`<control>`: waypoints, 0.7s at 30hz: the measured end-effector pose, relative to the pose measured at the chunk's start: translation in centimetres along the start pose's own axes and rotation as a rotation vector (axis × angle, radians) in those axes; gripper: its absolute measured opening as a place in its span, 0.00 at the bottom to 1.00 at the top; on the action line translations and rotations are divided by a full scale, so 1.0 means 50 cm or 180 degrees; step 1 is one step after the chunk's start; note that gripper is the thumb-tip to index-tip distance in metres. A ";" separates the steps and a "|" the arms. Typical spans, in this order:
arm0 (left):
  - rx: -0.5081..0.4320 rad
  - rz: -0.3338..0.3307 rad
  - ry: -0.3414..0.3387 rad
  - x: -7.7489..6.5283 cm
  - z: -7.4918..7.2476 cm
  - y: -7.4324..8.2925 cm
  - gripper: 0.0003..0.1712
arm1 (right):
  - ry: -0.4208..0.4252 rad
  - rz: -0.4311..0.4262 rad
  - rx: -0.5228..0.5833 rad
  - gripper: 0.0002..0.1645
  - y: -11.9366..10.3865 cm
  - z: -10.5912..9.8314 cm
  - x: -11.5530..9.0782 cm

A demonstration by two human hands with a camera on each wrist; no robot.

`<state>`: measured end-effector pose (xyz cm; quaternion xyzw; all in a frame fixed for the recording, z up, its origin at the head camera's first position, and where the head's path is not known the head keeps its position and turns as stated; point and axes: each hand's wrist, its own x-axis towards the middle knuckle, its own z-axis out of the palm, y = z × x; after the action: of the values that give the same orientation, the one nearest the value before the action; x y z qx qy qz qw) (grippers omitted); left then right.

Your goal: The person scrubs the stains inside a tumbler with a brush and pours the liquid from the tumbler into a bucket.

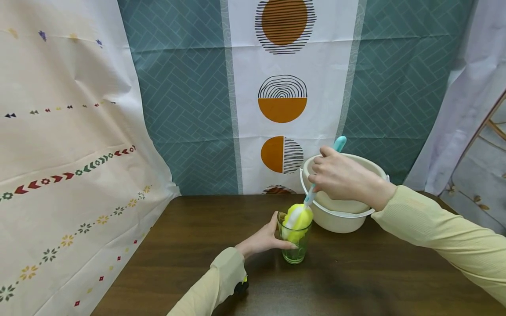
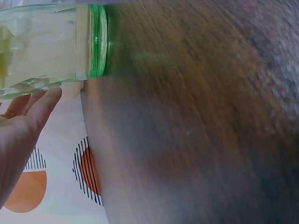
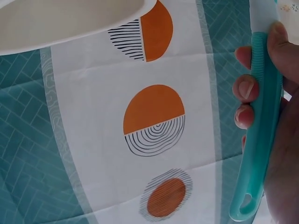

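Teal-handled, yellow-and-white sponge brush, gripped by the right hand, slants down and leftward from it into the green-tinted, transparent drinking glass clasped upright by the left hand.

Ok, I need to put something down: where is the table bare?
The table is bare between the left hand and patterned cloth, and right of the glass, in front of the bucket. It's crowded around the glass, bucket and brush.
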<state>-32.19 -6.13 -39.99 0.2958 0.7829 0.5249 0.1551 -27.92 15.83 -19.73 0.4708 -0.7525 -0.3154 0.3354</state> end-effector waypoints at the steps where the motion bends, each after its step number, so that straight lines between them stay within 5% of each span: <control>1: 0.0007 0.0003 0.0003 0.000 0.000 0.001 0.51 | 0.0011 0.0001 -0.0003 0.18 0.000 0.000 0.000; 6: 0.0058 0.0011 0.0026 -0.001 0.000 0.004 0.50 | 0.0081 0.0013 -0.0049 0.18 0.001 0.003 0.001; 12: 0.0111 -0.0163 0.0100 -0.004 0.003 0.005 0.64 | 0.0113 0.0096 -0.0145 0.20 0.002 0.005 0.000; 21: 0.0003 0.0117 0.0053 0.000 0.004 0.002 0.51 | 0.0196 0.0223 -0.0101 0.25 0.005 0.002 -0.006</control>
<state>-32.06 -5.96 -39.97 0.3059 0.7788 0.5298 0.1388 -28.03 16.20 -19.63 0.4482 -0.7528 -0.3008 0.3767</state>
